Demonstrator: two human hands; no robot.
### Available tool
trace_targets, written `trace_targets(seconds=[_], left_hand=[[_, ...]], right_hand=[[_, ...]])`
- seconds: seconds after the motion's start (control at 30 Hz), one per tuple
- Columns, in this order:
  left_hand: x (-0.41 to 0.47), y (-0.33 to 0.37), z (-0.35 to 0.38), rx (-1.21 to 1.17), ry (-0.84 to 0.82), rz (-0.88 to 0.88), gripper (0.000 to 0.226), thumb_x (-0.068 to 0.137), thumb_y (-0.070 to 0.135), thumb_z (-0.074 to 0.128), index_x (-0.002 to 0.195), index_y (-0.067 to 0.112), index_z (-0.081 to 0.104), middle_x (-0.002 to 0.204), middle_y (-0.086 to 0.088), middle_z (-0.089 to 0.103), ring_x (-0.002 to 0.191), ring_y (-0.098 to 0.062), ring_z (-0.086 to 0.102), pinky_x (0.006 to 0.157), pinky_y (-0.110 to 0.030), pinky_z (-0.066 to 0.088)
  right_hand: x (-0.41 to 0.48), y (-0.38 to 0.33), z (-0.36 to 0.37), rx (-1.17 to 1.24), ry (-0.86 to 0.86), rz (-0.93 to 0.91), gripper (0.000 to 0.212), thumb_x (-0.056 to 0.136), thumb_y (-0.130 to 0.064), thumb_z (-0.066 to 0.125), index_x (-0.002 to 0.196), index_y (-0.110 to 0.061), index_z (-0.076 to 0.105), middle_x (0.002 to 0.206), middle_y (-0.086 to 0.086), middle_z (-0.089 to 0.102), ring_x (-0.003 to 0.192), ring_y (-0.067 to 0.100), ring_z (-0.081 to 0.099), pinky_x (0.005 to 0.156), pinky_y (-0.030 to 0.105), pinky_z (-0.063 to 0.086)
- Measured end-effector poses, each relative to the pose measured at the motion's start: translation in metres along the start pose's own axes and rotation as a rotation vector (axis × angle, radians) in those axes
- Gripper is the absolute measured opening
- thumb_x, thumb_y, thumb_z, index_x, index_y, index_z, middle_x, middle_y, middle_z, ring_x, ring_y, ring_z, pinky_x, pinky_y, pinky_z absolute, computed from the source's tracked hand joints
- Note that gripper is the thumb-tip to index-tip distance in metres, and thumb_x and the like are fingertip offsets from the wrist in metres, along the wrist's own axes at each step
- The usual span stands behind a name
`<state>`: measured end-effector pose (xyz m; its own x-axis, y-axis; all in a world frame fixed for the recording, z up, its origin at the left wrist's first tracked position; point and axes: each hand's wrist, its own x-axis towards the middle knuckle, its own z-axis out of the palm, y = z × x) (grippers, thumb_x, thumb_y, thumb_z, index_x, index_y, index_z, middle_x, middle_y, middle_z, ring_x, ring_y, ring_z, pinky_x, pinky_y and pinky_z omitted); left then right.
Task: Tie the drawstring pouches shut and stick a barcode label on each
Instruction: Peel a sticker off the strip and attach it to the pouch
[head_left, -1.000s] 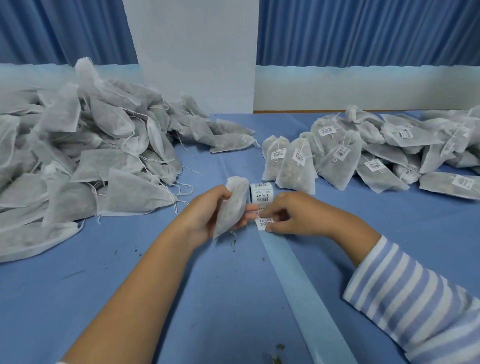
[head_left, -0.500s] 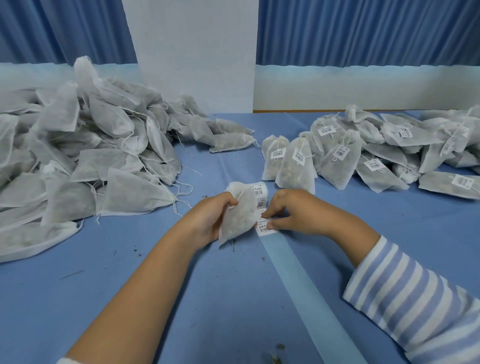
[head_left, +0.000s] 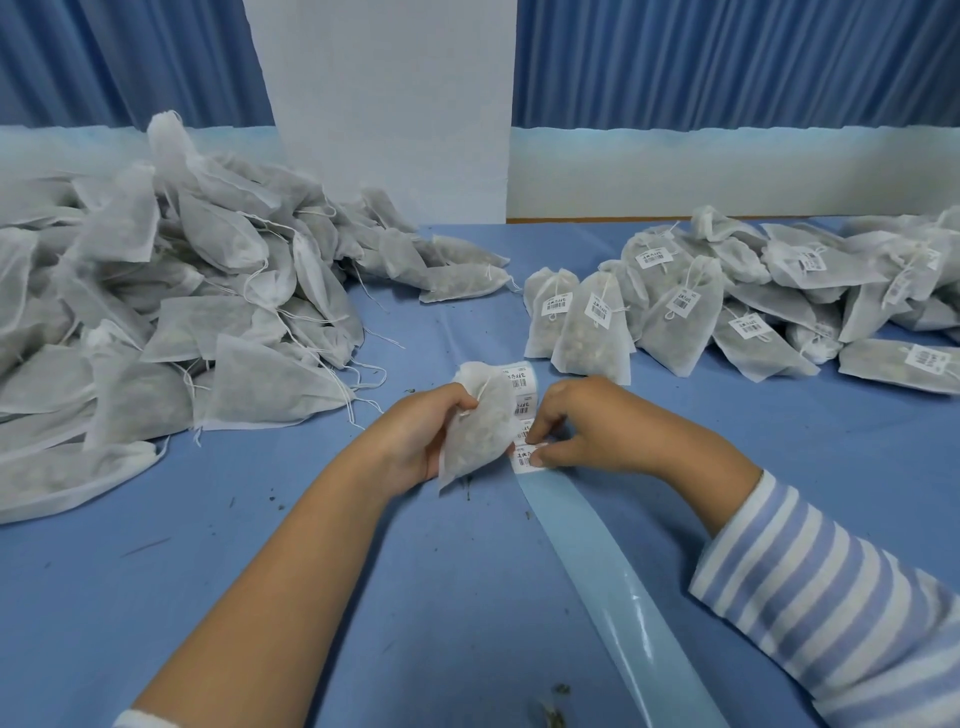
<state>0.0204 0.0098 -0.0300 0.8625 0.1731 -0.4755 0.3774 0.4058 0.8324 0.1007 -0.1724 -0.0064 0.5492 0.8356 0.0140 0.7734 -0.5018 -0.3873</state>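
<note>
My left hand (head_left: 421, 441) grips a white filled drawstring pouch (head_left: 480, 421) at mid-table, tilted with its neck up. Just right of it, my right hand (head_left: 582, 431) pinches a white barcode label (head_left: 525, 460) at the near end of the label roll (head_left: 522, 387). The label sits where the roll's pale blue backing strip (head_left: 613, 587) begins. The pouch hides part of the roll.
A big heap of unlabelled pouches (head_left: 156, 291) fills the left of the blue table (head_left: 260, 571). Labelled, tied pouches (head_left: 727, 301) lie and stand at the right. A white panel (head_left: 384, 104) stands at the back. Dark crumbs dot the cloth.
My left hand has tilted the pouch and brought it closer to the roll. My right hand's fingers have curled further onto the label at the strip's end.
</note>
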Motion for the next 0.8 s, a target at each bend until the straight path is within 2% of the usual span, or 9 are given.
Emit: trace_targets(seconds=[0.07,0.27,0.37,0.43,0.57,0.63,0.7,0.73,0.8], left_hand=[[0.001,0.000,0.000,0.010,0.005,-0.002,0.040,0.093,0.010,0.044,0.129,-0.001,0.058,0.131,-0.021,0.062,0.124,-0.037,0.057,0.107,-0.043,0.045],[0.002,-0.001,-0.001,0.033,0.008,0.000,0.040,0.093,0.010,0.045,0.130,-0.001,0.057,0.133,-0.022,0.060,0.125,-0.038,0.057,0.110,-0.046,0.043],[0.003,0.000,-0.002,0.028,-0.005,0.004,0.040,0.093,0.010,0.045,0.129,-0.002,0.058,0.132,-0.022,0.061,0.125,-0.037,0.057,0.110,-0.047,0.042],[0.004,-0.001,-0.002,0.029,-0.003,0.004,0.040,0.093,0.009,0.045,0.129,-0.001,0.058,0.132,-0.023,0.061,0.125,-0.038,0.057,0.110,-0.048,0.042],[0.005,-0.001,-0.003,0.037,-0.007,0.006,0.041,0.092,0.009,0.046,0.130,-0.001,0.057,0.132,-0.023,0.061,0.124,-0.039,0.058,0.109,-0.047,0.044],[0.006,-0.001,-0.003,0.042,-0.012,0.003,0.041,0.092,0.010,0.046,0.130,-0.001,0.057,0.131,-0.022,0.061,0.122,-0.037,0.059,0.109,-0.046,0.044],[0.005,0.000,-0.004,0.045,-0.011,0.003,0.040,0.093,0.010,0.046,0.129,-0.001,0.058,0.131,-0.022,0.061,0.115,-0.035,0.062,0.109,-0.046,0.044],[0.005,0.000,-0.004,0.047,-0.013,0.005,0.039,0.093,0.010,0.046,0.129,-0.001,0.058,0.130,-0.021,0.063,0.112,-0.034,0.062,0.107,-0.046,0.045],[0.003,-0.001,-0.004,0.084,-0.010,0.027,0.035,0.094,0.011,0.049,0.123,-0.001,0.061,0.119,-0.018,0.068,0.106,-0.031,0.066,0.096,-0.040,0.053]], right_hand=[[-0.001,0.000,0.000,0.018,-0.002,0.007,0.013,0.084,-0.021,0.075,0.095,-0.015,0.075,0.080,-0.019,0.056,0.078,0.001,0.056,0.074,0.008,0.041],[0.001,0.000,0.001,0.010,0.002,0.016,0.015,0.084,-0.019,0.073,0.097,-0.014,0.069,0.093,-0.009,0.061,0.089,0.010,0.058,0.076,0.017,0.043],[0.000,0.000,0.001,0.022,-0.004,0.014,0.010,0.084,-0.019,0.072,0.091,-0.019,0.066,0.096,-0.006,0.065,0.091,0.010,0.059,0.079,0.023,0.046],[-0.001,0.001,0.000,0.057,0.001,-0.002,0.010,0.084,-0.016,0.072,0.085,-0.023,0.064,0.093,-0.007,0.068,0.090,0.009,0.061,0.076,0.019,0.047],[-0.002,0.002,-0.007,0.305,-0.021,-0.017,0.011,0.081,-0.004,0.068,0.081,-0.014,0.066,0.084,-0.007,0.069,0.079,0.003,0.062,0.070,0.010,0.044],[-0.004,0.004,-0.014,0.415,-0.055,-0.020,0.009,0.081,-0.003,0.066,0.079,-0.011,0.065,0.084,0.004,0.068,0.075,0.003,0.058,0.070,0.010,0.044],[-0.007,0.008,-0.021,0.531,-0.061,0.003,0.007,0.079,-0.010,0.064,0.075,-0.015,0.064,0.089,0.014,0.066,0.077,0.005,0.057,0.072,0.015,0.046],[-0.007,0.011,-0.024,0.600,-0.030,0.029,0.009,0.078,-0.012,0.062,0.072,-0.018,0.064,0.087,0.014,0.065,0.078,0.006,0.057,0.072,0.019,0.046],[-0.003,0.017,-0.027,0.728,0.134,0.093,0.019,0.083,-0.007,0.062,0.070,-0.021,0.063,0.081,0.001,0.065,0.075,0.003,0.058,0.070,0.023,0.046]])
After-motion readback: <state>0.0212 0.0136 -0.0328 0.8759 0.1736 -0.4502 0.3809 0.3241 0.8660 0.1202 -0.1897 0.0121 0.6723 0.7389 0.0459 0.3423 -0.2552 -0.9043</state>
